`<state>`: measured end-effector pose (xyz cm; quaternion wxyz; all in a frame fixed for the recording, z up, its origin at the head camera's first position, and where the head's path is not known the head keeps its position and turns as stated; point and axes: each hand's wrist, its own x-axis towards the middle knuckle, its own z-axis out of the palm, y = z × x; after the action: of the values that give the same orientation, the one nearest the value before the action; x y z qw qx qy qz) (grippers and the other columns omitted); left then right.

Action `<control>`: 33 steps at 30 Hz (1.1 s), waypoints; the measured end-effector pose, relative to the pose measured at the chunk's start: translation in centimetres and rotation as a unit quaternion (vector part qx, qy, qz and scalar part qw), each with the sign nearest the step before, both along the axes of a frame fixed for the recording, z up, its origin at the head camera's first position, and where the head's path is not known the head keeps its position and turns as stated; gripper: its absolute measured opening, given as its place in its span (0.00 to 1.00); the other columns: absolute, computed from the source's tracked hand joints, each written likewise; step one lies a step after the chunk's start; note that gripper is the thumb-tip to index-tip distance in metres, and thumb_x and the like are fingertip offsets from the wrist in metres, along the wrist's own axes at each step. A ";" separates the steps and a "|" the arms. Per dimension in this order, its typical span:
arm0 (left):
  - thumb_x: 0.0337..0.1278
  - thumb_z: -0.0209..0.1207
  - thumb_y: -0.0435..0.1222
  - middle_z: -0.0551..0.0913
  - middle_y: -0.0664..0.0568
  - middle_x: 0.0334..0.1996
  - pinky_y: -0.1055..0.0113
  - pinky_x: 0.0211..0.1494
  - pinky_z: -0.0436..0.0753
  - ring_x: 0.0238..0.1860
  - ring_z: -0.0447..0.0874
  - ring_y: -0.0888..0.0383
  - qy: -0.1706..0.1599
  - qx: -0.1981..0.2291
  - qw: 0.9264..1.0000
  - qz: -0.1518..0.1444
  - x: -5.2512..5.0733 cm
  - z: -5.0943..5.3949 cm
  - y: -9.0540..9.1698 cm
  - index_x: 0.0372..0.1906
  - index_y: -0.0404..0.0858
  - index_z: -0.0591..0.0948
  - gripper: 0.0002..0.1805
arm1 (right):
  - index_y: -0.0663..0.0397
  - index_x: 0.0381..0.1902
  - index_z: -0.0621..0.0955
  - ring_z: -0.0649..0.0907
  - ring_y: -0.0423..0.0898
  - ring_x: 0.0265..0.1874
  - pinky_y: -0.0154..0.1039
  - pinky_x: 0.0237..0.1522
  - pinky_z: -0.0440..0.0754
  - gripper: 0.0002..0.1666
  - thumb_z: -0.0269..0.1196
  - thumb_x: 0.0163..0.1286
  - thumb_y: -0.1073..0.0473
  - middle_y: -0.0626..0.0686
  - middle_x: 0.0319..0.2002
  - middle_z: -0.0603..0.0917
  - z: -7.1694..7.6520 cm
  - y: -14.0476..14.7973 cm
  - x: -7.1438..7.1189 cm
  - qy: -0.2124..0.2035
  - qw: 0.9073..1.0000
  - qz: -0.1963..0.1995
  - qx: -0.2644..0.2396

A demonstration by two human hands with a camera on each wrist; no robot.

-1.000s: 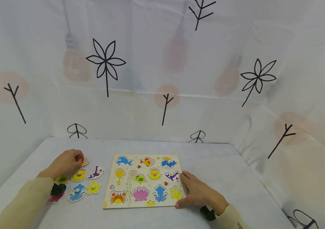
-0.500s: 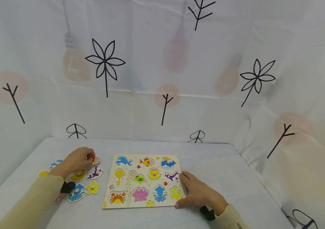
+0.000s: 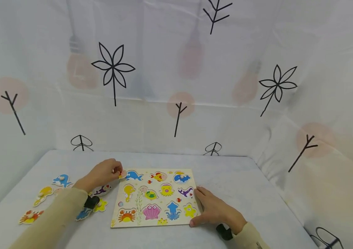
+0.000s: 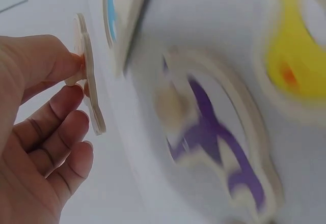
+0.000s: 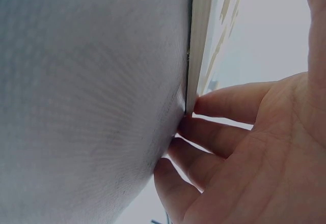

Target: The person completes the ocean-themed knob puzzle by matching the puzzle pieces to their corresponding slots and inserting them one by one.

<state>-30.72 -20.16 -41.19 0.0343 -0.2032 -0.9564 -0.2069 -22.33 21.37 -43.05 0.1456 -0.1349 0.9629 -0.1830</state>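
Observation:
In the head view my left hand (image 3: 103,174) holds a red-and-pink fish piece (image 3: 123,174) at the upper left corner of the puzzle board (image 3: 179,222). The left wrist view shows thumb and index finger of the hand (image 4: 41,112) pinching the piece (image 4: 90,81) at its knob side, tilted on edge, near the board (image 4: 133,10); a purple piece (image 4: 206,127) lies nearby. My right hand (image 3: 216,211) rests at the board's right edge, thumb at the lower corner. In the right wrist view the hand's (image 5: 244,147) extended fingertips touch the board's side (image 5: 201,40).
Left of the board lie a blue dolphin piece (image 3: 62,180), a yellow seahorse piece (image 3: 43,194), a crab piece (image 3: 31,217) and a yellow star piece (image 3: 101,205), among others partly under the left arm. A patterned white cloth (image 3: 151,121) stands behind the table.
My left hand has carried the fish piece rightward from the loose pieces to the board's upper left corner, uncovering the dolphin, seahorse and crab pieces. The right hand stays at the board's edge.

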 end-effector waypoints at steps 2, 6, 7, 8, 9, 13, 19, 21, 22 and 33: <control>0.52 0.61 0.32 0.71 0.55 0.27 0.64 0.32 0.71 0.29 0.69 0.58 0.001 -0.002 1.000 -0.006 0.0 0.1 0.9 0.33 0.42 0.80 0.03 | 0.50 0.73 0.60 0.57 0.58 0.70 0.61 0.63 0.59 0.72 0.71 0.32 0.23 0.56 0.73 0.56 0.0 0.1 0.1 -0.001 1.000 0.000 -0.002; 0.53 0.61 0.33 0.71 0.56 0.27 0.64 0.34 0.71 0.29 0.68 0.58 0.004 -0.010 1.000 -0.015 -0.3 0.0 2.3 0.32 0.43 0.80 0.02 | 0.50 0.73 0.60 0.57 0.58 0.71 0.61 0.64 0.59 0.73 0.70 0.33 0.22 0.56 0.73 0.55 -0.1 0.0 0.0 -0.002 1.000 0.004 -0.002; 0.53 0.61 0.33 0.71 0.56 0.26 0.63 0.35 0.71 0.29 0.68 0.58 0.005 -0.010 1.000 -0.017 -0.4 -0.1 2.6 0.31 0.43 0.79 0.02 | 0.50 0.73 0.60 0.57 0.58 0.71 0.61 0.64 0.59 0.73 0.70 0.32 0.22 0.56 0.73 0.56 -0.1 0.0 0.0 -0.002 1.000 0.005 -0.001; 0.53 0.61 0.33 0.71 0.56 0.26 0.63 0.35 0.71 0.30 0.68 0.58 0.006 -0.010 1.000 -0.020 -0.5 -0.1 3.0 0.31 0.44 0.79 0.02 | 0.50 0.73 0.60 0.57 0.58 0.71 0.61 0.64 0.59 0.73 0.70 0.32 0.22 0.56 0.73 0.56 -0.1 0.0 0.0 -0.002 1.000 0.005 0.001; 0.53 0.61 0.33 0.71 0.57 0.26 0.63 0.36 0.71 0.30 0.68 0.59 0.007 -0.010 1.000 -0.022 -0.6 -0.2 3.4 0.31 0.44 0.79 0.03 | 0.50 0.73 0.60 0.57 0.58 0.71 0.61 0.64 0.59 0.73 0.70 0.32 0.22 0.56 0.73 0.55 -0.1 0.1 -0.1 -0.001 1.000 0.006 0.003; 0.53 0.61 0.33 0.71 0.57 0.26 0.64 0.36 0.70 0.30 0.68 0.59 0.004 -0.009 0.999 -0.030 -0.7 -0.1 5.0 0.31 0.45 0.79 0.03 | 0.50 0.73 0.60 0.57 0.58 0.71 0.61 0.64 0.59 0.73 0.71 0.32 0.23 0.56 0.73 0.55 0.1 0.0 -0.2 -0.003 1.000 0.005 0.002; 0.54 0.61 0.33 0.71 0.58 0.25 0.64 0.36 0.71 0.29 0.68 0.60 0.011 -0.017 0.999 -0.049 -0.7 0.0 7.4 0.32 0.44 0.80 0.03 | 0.51 0.73 0.60 0.56 0.58 0.71 0.61 0.64 0.59 0.72 0.71 0.33 0.23 0.56 0.73 0.55 0.0 0.1 -0.1 -0.003 1.000 0.008 -0.003; 0.54 0.61 0.33 0.71 0.58 0.25 0.65 0.36 0.72 0.29 0.68 0.60 0.015 -0.021 0.998 -0.054 -0.8 0.1 8.2 0.31 0.45 0.80 0.03 | 0.51 0.73 0.60 0.57 0.58 0.71 0.61 0.64 0.59 0.72 0.70 0.33 0.23 0.56 0.73 0.55 0.1 0.2 -0.3 0.000 1.000 0.012 -0.001; 0.54 0.61 0.33 0.71 0.59 0.25 0.65 0.36 0.72 0.28 0.68 0.61 0.015 -0.024 0.998 -0.057 -0.8 0.0 8.5 0.31 0.45 0.80 0.03 | 0.51 0.73 0.60 0.57 0.59 0.71 0.61 0.64 0.59 0.72 0.70 0.33 0.23 0.56 0.73 0.55 0.0 0.2 -0.3 -0.001 1.000 0.014 -0.002; 0.56 0.62 0.36 0.71 0.59 0.27 0.65 0.37 0.72 0.30 0.69 0.60 -0.008 -0.023 0.998 -0.057 -1.3 -0.4 11.3 0.33 0.45 0.80 0.02 | 0.51 0.73 0.60 0.57 0.58 0.71 0.60 0.64 0.59 0.72 0.70 0.33 0.22 0.56 0.73 0.55 -0.3 0.3 -0.2 -0.002 1.000 0.007 -0.001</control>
<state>-32.07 -8.85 -41.60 0.0105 -0.2566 -0.9480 -0.1881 -22.52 21.62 -43.39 0.1482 -0.1417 0.9614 -0.1833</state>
